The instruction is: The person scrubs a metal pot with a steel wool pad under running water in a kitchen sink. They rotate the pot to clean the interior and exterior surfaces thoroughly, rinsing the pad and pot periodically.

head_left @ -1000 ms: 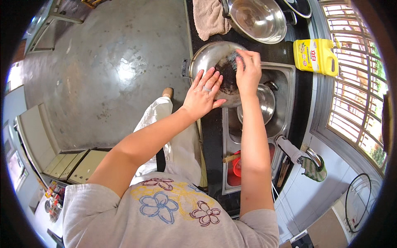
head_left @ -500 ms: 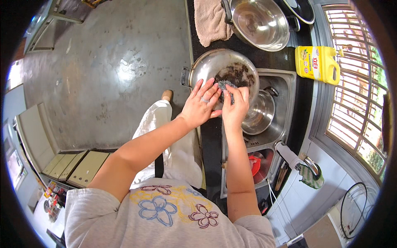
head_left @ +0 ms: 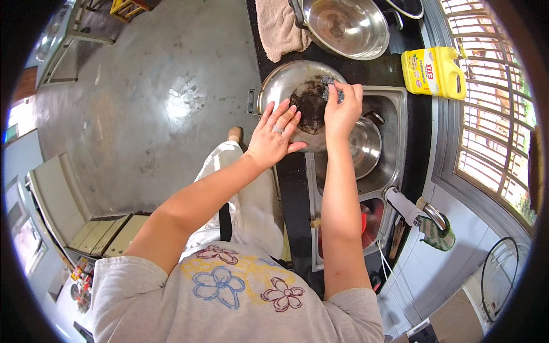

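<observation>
A shiny metal pot (head_left: pixel 277 80) appears to lie bottom up on the counter, overlapping the sink's left edge. A black scorched patch (head_left: pixel 309 108) covers much of its surface. My left hand (head_left: pixel 272 140) rests on the pot's near left part with fingers stretched out, holding it down. Pinched in the fingers of my right hand (head_left: pixel 345 111) is a grey steel wool scourer (head_left: pixel 329 90), pressed against the scorched patch toward its far right side. Part of the scourer is hidden by the fingers.
A double sink (head_left: pixel 394 148) holds another metal pot (head_left: pixel 366 150) and a red item (head_left: pixel 364 222). Behind stand a large steel pot (head_left: pixel 346 28) and a beige towel (head_left: pixel 279 28). A yellow jug (head_left: pixel 432 71) sits by the barred window; a faucet (head_left: pixel 436 216) is nearer.
My right hand has moved the scourer right and away from me across the scorched patch, apart from my left hand. More of the dark patch shows. The view has shifted slightly.
</observation>
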### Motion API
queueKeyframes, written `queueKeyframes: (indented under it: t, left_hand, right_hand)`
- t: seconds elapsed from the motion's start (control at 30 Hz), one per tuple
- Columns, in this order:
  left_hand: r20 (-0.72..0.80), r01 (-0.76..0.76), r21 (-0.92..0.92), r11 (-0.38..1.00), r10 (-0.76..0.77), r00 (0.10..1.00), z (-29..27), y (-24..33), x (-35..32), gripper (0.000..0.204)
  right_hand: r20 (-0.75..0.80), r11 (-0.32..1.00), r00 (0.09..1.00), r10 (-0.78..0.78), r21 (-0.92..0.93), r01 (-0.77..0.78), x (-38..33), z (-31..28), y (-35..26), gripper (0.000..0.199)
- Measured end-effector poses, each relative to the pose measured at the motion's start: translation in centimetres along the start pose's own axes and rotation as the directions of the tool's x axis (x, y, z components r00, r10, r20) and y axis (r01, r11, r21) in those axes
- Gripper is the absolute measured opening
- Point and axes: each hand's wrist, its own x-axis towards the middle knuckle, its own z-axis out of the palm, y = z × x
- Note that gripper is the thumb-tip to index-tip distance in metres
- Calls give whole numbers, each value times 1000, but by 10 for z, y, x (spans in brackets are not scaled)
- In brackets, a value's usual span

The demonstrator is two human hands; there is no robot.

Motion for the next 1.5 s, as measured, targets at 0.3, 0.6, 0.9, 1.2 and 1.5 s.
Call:
queueKeyframes:
  t: [0.3, 0.6, 0.9, 1.2, 1.5]
  left_hand:
    - [3, 0, 26, 1000, 0, 1000, -6, 2, 3, 77]
    - [79, 33, 67, 997, -39, 996, -13, 4, 6, 75]
    - [-22, 61, -87, 994, -63, 998, -24, 7, 14, 67]
    - [-118, -164, -160, 973, 146, 982, -35, -11, 87, 53]
    - [181, -214, -268, 939, 267, 946, -41, -33, 52, 63]
  right_hand:
    - [85, 995, 992, 96, 16, -98, -23, -23, 10, 9]
    - [252, 688, 926, 282, 620, -378, -33, -28, 25, 31]
    - [188, 956, 943, -275, 162, 246, -20, -19, -17, 33]
    - [45, 986, 993, -110, 130, 103, -42, -17, -6, 46]
    - [201, 949, 978, 58, -315, 9, -78, -11, -2, 116]
